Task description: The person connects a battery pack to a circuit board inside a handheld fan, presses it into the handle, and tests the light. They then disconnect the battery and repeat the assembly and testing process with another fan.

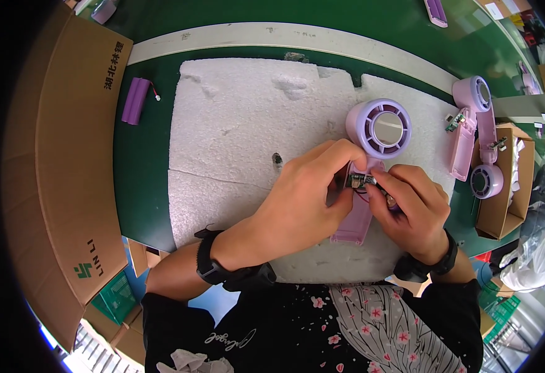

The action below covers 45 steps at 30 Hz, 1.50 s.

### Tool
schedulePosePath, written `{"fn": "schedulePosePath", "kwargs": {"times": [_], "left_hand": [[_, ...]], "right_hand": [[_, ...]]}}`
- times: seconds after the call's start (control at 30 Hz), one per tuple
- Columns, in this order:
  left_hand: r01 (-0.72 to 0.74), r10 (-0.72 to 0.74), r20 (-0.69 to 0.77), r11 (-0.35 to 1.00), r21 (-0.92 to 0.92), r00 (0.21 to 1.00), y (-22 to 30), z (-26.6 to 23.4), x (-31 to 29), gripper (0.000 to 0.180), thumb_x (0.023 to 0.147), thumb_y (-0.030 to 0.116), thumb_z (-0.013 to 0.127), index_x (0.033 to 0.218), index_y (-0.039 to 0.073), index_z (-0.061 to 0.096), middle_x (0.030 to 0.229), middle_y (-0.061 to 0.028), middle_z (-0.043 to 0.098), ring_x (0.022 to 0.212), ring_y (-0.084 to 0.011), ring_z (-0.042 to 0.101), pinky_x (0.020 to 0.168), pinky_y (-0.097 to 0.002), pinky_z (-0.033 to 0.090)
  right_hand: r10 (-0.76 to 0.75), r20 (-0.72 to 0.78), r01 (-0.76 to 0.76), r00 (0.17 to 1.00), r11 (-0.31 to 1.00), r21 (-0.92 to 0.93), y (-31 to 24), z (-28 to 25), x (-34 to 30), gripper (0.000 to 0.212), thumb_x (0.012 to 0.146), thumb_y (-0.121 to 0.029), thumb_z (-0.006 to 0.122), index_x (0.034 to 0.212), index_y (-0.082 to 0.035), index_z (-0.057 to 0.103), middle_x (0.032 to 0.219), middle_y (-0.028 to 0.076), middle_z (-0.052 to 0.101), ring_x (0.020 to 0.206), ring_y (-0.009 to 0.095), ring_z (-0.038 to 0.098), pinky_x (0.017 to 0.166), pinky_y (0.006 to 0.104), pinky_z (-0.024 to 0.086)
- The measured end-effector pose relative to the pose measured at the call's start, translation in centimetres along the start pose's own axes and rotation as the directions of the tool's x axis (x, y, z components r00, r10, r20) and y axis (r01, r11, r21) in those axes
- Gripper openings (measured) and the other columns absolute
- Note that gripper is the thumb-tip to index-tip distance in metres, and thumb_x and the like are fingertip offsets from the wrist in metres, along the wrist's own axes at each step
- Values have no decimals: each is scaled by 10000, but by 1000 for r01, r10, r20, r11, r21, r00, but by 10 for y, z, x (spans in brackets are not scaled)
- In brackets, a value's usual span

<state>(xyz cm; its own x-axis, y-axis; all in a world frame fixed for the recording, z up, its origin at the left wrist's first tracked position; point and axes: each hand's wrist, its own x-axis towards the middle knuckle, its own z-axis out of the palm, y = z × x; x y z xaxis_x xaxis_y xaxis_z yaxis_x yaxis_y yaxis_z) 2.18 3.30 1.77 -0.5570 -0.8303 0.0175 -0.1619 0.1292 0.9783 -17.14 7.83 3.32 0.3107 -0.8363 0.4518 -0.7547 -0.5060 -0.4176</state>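
Observation:
A handheld fan (379, 128) with a round lilac head lies on the white foam sheet, its open pink handle (352, 227) toward me. My left hand (313, 196) is closed around the upper handle, thumb and index finger at either side of a small green circuit board (358, 181). Pinched at the board's right end are the fingertips of my right hand (414, 208). Thin dark and red wires show just below the board. Under the right fingers sits a small shiny part that I cannot make out.
The foam sheet (229, 137) covers the green bench. Left of it lie a purple battery pack (136, 101) and a tall cardboard box (76, 155). On the right are other opened fans (471, 93) and a small carton (507, 208). A pale strip (285, 34) crosses behind.

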Motion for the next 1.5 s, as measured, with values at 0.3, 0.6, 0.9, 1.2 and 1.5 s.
{"fn": "schedulePosePath", "kwargs": {"times": [0.3, 0.6, 0.9, 1.2, 1.5], "left_hand": [[2, -2, -3, 1000, -18, 1000, -3, 2, 1, 298, 786, -81, 664, 1032, 49, 558, 898, -56, 642, 767, -139, 658, 693, -277, 521], [1, -1, -6, 999, -40, 1000, -2, 1, 1, 303, 777, -94, 669, 1033, 41, 581, 908, -63, 655, 772, -149, 671, 702, -277, 533], [-149, 150, -21, 987, 55, 988, -3, -1, 3, 358, 736, -123, 686, 1037, 64, 739, 1018, -101, 679, 790, -231, 675, 720, -301, 558], [-137, 134, 33, 983, 123, 990, -6, -5, 3, 402, 719, -133, 660, 1058, 62, 754, 1062, -130, 663, 849, -233, 660, 747, -307, 552], [-68, 75, -45, 989, 128, 996, -6, -24, 8, 421, 729, -141, 615, 1074, 59, 749, 1090, -122, 658, 924, -198, 661, 783, -279, 536]], "right_hand": [[19, -29, -19, 999, 1000, -13, 1, 1, -2, 291, 669, 9, 812, 946, -4, 724, 853, 86, 650, 630, 208, 642, 536, 295, 502], [2, 3, -2, 1000, 999, -44, -1, -1, 1, 282, 688, 25, 795, 961, 13, 723, 858, 84, 637, 629, 208, 639, 531, 297, 499], [99, 15, -99, 995, 995, 3, -1, 1, 1, 283, 722, -2, 803, 984, 6, 697, 856, 81, 618, 610, 183, 623, 517, 292, 501], [345, 508, -561, 789, 741, 368, 11, -18, 6, 518, 730, 29, 771, 1201, -42, 568, 1008, 66, 631, 735, 133, 594, 621, 250, 483], [361, 523, -633, 772, 510, 582, 15, -28, 7, 479, 823, 44, 664, 1276, -23, 522, 1095, 71, 609, 854, 147, 659, 650, 266, 521]]}}
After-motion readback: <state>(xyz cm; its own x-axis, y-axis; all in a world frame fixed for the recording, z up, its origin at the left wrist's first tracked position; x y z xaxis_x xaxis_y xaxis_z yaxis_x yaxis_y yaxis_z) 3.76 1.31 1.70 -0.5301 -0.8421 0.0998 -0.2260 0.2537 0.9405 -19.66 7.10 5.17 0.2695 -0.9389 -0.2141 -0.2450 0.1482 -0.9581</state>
